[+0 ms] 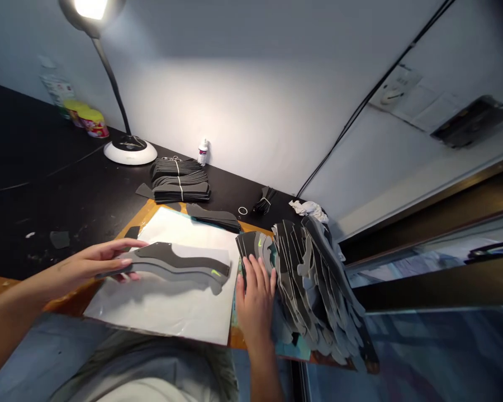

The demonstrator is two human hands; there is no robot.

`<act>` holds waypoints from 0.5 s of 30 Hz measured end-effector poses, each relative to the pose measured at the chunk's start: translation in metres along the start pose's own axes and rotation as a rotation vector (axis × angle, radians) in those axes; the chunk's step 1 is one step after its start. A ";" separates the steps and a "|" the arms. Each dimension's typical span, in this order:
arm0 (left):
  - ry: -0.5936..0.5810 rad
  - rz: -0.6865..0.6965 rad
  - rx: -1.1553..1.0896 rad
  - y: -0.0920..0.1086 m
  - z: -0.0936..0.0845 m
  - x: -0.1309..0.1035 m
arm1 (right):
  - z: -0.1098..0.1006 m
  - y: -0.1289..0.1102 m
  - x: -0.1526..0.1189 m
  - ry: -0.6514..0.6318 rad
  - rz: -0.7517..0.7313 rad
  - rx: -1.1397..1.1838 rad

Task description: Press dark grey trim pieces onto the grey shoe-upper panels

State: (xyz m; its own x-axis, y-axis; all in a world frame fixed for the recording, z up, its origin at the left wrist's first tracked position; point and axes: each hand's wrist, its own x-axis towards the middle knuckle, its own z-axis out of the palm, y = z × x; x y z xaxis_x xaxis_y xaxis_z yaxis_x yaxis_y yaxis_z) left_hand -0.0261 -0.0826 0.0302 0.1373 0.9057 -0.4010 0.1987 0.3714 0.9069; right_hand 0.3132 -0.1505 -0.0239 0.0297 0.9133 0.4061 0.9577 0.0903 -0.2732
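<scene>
My left hand [94, 261] grips the left end of a long curved grey and black cut piece [180, 267] with a small lime mark, held just above a white sheet [171, 312]. To the right, my right hand [255, 296] lies flat with its fingers spread, its fingertips on a small fanned stack of black pieces [254, 245]. Right beside that hand leans a large fanned pile of grey and black cut pieces [314, 285].
A desk lamp [129, 149] stands at the back left. Bundled black pieces [180, 181] tied with a band lie behind the sheet, with a small bottle [203, 152], a rubber band [242, 210], a white rag [308, 209] and coloured jars [88, 118]. A black cable runs up the wall.
</scene>
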 end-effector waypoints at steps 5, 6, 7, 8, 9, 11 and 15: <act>-0.076 0.047 -0.001 -0.021 0.014 0.008 | 0.000 -0.016 -0.021 -0.101 -0.018 0.142; -0.045 0.060 0.017 -0.024 0.014 0.010 | 0.002 -0.018 -0.025 -0.097 -0.024 0.147; -0.013 0.069 0.029 -0.027 0.014 0.011 | 0.002 -0.019 -0.028 -0.072 -0.031 0.155; 0.004 0.069 0.032 -0.028 0.013 0.012 | 0.002 -0.021 -0.030 -0.029 -0.029 0.172; 0.013 0.065 0.018 -0.029 0.012 0.013 | 0.001 -0.022 -0.031 0.017 -0.018 0.203; 0.044 0.055 -0.058 -0.030 0.012 0.013 | -0.004 -0.028 -0.033 0.045 0.028 0.318; 0.201 0.050 -0.177 -0.035 0.027 0.005 | -0.010 -0.050 -0.030 -0.191 0.166 0.752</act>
State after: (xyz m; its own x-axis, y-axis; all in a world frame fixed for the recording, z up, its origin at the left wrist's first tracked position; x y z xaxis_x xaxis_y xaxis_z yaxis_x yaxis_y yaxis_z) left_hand -0.0061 -0.0964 -0.0075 -0.0567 0.9396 -0.3376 0.0211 0.3392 0.9405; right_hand 0.2671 -0.1863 -0.0136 0.0401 0.9845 0.1707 0.4925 0.1292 -0.8607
